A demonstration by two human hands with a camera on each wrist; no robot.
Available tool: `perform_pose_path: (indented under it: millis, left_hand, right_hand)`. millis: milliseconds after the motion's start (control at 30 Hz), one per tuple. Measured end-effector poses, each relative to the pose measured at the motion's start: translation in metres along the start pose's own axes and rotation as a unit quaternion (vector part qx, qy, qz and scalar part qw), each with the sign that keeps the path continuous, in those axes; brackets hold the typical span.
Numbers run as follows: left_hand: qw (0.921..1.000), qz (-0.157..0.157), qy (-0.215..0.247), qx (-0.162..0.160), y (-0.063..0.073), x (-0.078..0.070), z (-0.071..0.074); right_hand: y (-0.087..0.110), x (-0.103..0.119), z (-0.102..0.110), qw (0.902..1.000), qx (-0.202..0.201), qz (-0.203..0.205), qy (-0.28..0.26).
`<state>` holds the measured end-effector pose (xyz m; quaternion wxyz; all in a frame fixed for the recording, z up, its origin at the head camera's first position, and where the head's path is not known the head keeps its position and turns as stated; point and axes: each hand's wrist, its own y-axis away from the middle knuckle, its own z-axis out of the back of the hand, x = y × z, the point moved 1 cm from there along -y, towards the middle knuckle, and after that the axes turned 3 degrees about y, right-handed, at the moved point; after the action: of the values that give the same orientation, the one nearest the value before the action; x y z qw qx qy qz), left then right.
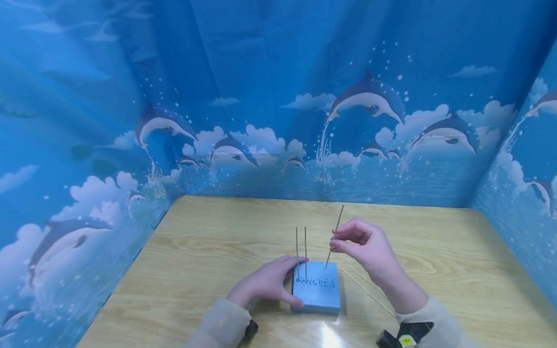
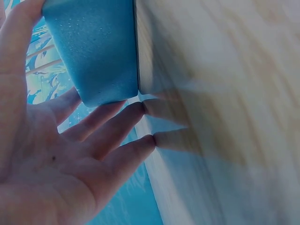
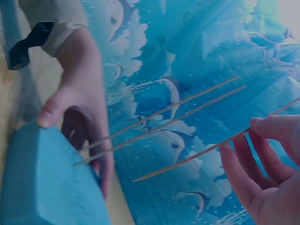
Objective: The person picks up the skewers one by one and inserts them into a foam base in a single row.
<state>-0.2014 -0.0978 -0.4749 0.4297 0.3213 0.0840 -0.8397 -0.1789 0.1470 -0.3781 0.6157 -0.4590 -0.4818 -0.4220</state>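
Observation:
A light blue foam block (image 1: 317,297) lies on the table, its top pitted with a band of small holes. My left hand (image 1: 267,282) holds its left side, thumb at the near corner and fingers at the far one. Two thin wooden skewers (image 3: 187,114) stand upright in the block, close to that hand. Between thumb and fingertips my right hand (image 1: 368,249) pinches another skewer (image 3: 187,159), slanted, pointed end down. In the right wrist view this tip is apart from the block; from the head it overlaps the block's far part.
Right of the block, two more skewers (image 1: 368,293) lie on the wood-grain table (image 1: 202,238), partly under the right forearm. A blue curtain (image 1: 272,92) printed with dolphins hangs behind and along both sides of the table.

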Motion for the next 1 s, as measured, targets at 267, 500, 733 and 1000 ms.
perform_pose_path:
  millis: [267, 500, 733, 1000]
  left_hand:
    - [0.9998, 0.001, -0.019, 0.000, -0.002, -0.001, 0.002]
    - [0.9999, 0.013, 0.002, 0.002, -0.001, -0.001, 0.002]
    - [0.9998, 0.016, 0.014, 0.001, -0.001, 0.001, -0.001]
    - [0.9999, 0.014, 0.008, 0.000, -0.001, 0.002, -0.001]
  right_hand:
    - [-0.004, -0.016, -0.019, 0.9994, -0.006, -0.014, 0.031]
    - [-0.004, -0.027, -0.030, 0.9975, -0.009, -0.023, 0.066]
    - [-0.003, -0.033, -0.033, 0.9968, -0.013, -0.033, 0.072]
    - [-0.003, -0.031, -0.036, 0.9969, -0.026, -0.034, 0.067]
